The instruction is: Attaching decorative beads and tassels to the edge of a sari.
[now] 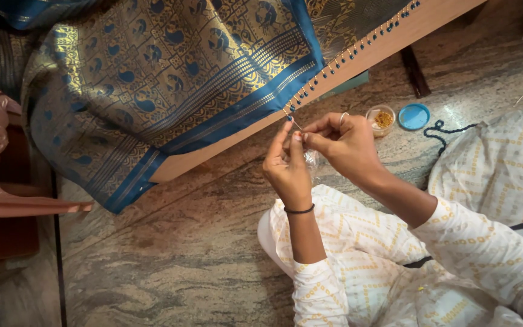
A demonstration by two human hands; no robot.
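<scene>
Down on the stone floor, both hands pinched a needle [296, 123] at the blue sari border [237, 112]: left hand [287, 169], right hand [346, 145]; beyond them, a round bead cup [381, 120] and blue lid [414, 116].

Needle [296, 123]: thin, steel, tilted, tip at sari [171, 72] edge. Sari: blue w/ gold motifs, draped over board, beaded border.

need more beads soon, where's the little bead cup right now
In the head view, the small clear bead cup stands on the stone floor just right of the right hand, beside the blue lid.
</scene>
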